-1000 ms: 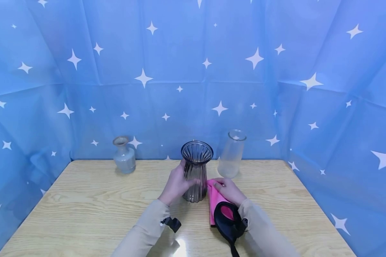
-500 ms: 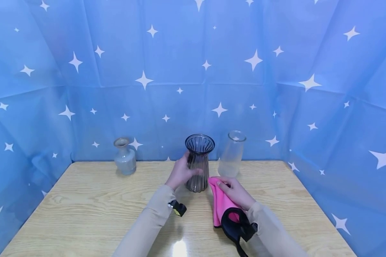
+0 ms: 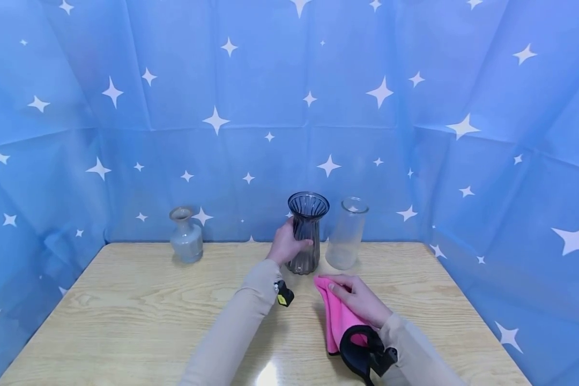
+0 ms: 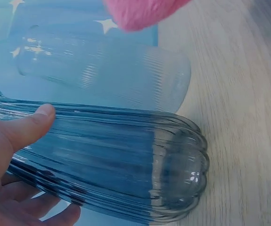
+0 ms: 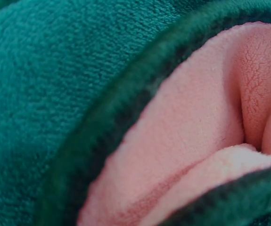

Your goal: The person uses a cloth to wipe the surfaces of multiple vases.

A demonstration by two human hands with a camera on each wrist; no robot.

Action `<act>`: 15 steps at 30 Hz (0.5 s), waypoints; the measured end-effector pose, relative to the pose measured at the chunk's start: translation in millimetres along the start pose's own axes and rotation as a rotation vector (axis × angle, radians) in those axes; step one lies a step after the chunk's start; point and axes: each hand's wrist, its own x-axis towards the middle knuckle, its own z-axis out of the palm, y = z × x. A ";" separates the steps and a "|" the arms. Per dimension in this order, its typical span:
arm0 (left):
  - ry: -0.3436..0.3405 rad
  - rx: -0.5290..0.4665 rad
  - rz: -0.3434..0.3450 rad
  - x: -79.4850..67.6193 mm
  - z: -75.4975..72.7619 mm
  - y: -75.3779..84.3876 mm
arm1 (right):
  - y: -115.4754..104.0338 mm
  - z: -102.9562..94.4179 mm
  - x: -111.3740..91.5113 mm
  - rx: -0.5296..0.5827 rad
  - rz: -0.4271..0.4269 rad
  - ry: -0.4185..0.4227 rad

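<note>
My left hand (image 3: 288,244) grips a smoky grey fluted glass vase (image 3: 304,260), thumb on the near side. The vase is upright toward the table's back, just left of a clear glass vase (image 3: 346,241). In the left wrist view, the thumb (image 4: 34,127) lies along the fluted vase (image 4: 111,150), and the clear vase (image 4: 111,75) appears behind it. Lower right in the head view, my right hand (image 3: 364,303) holds a bunched pink cloth (image 3: 340,319) between thumb and fingers. Its dark edging and teal part (image 5: 69,89) fill the right wrist view, hiding the hand.
A small blue-grey vase (image 3: 187,241) with a narrow neck stands at the table's back left. The wooden table (image 3: 140,316) ends against a blue curtain (image 3: 265,75) with white stars. Black devices (image 3: 284,294) are worn on both wrists.
My left hand has moved the fluted vase away from me and to the right, closer to the clear vase. My right hand has drawn slightly back and right with the cloth.
</note>
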 end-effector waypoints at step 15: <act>0.077 0.077 -0.015 20.5 23.6 1.7 | 1.7 -0.8 -8.8 0.002 0.025 0.017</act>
